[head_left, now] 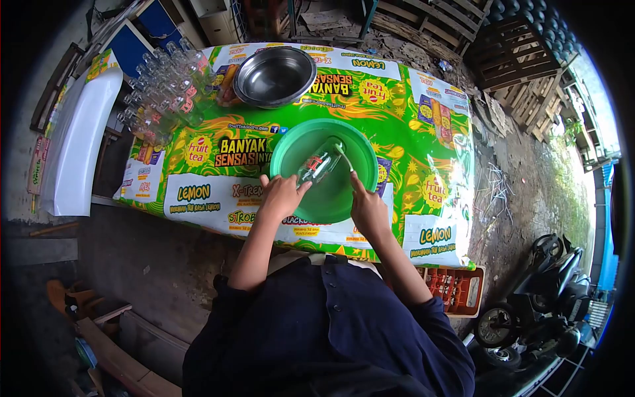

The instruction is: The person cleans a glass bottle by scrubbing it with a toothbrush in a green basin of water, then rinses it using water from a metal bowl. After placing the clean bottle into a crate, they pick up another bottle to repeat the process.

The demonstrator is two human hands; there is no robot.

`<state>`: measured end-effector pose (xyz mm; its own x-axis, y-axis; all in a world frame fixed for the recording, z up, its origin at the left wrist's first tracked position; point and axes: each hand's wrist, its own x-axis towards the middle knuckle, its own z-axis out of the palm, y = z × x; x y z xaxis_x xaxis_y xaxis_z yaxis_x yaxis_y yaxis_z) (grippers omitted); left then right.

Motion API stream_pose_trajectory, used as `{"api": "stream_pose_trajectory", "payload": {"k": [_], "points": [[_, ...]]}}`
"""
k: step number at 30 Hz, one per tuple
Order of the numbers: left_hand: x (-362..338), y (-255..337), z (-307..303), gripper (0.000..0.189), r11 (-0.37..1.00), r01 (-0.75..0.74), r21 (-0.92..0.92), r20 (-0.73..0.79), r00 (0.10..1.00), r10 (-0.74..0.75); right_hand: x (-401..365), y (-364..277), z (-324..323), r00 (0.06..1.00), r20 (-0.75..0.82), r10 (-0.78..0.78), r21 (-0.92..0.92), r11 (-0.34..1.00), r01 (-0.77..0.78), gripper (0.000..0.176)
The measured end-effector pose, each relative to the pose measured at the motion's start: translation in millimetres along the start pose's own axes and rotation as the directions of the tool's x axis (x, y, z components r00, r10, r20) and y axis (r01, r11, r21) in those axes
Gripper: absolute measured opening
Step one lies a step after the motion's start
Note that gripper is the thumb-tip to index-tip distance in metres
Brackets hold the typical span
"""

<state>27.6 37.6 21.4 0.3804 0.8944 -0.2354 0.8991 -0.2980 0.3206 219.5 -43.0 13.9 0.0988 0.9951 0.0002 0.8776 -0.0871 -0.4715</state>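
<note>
A clear glass bottle with red lettering lies tilted over the green plastic basin. My left hand is closed on its lower end at the basin's near left rim. My right hand grips the end of a thin, pale-handled brush at the near right rim. The brush's far end meets the bottle's neck, over the middle of the basin. Some of the bottle's base is hidden by my left fingers.
Many clear glass bottles stand grouped at the table's back left. Beside them sits a steel bowl. A printed green cover lies over the table. A red crate is below the near right edge, with a motorcycle farther right.
</note>
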Motion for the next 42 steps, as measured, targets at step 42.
{"api": "stream_pose_trajectory", "payload": {"k": [42], "points": [[55, 29, -6, 0.072, 0.992, 0.006, 0.124, 0.304, 0.952, -0.044, -42, -32, -21, 0.978, 0.189, 0.093, 0.011, 0.995, -0.097, 0.043]]}}
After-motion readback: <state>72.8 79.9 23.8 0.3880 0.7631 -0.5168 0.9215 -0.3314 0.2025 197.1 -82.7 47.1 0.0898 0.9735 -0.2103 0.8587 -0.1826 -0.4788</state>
